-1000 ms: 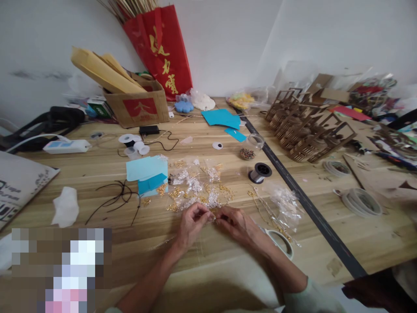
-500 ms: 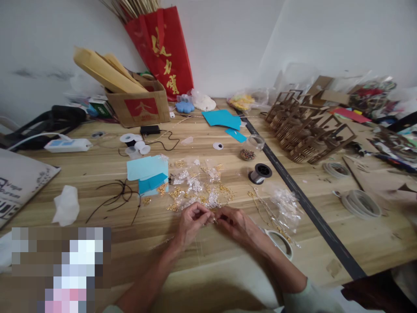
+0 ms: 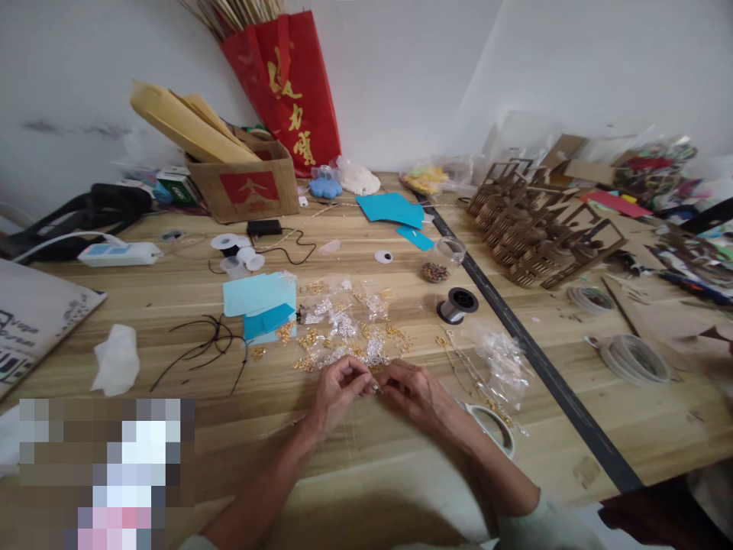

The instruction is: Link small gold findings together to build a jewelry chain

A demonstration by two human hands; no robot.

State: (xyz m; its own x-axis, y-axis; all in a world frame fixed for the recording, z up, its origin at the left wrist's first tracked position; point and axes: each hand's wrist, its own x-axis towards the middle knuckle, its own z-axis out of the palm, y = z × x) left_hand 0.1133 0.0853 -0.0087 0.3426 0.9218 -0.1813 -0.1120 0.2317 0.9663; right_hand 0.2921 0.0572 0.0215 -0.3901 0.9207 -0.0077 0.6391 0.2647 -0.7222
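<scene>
My left hand [image 3: 339,391] and my right hand [image 3: 417,391] meet fingertip to fingertip just above the tabletop. Each is closed in a pinch. Between them glints a tiny shiny piece [image 3: 376,388], too small to name. Thin pale strands [image 3: 350,431] hang below my left hand, and a fine chain [image 3: 286,426] lies beside that wrist. Just beyond the fingers spread small silver findings [image 3: 344,325] and gold findings [image 3: 309,340], some on clear plastic bags. Gold and silver chains [image 3: 458,359] lie to the right, near a tape roll [image 3: 491,429] partly under my right forearm.
A wire spool [image 3: 458,305] and a jar of beads [image 3: 438,269] stand beyond my right hand. Black cord [image 3: 214,336] and blue cards [image 3: 260,294] lie left. Brown wooden lantern-like frames [image 3: 538,229] crowd the back right. A box [image 3: 243,183] and red bag [image 3: 298,92] stand behind.
Almost nothing differs. Both hands hold the same place, with only slight movement at the pinched fingertips.
</scene>
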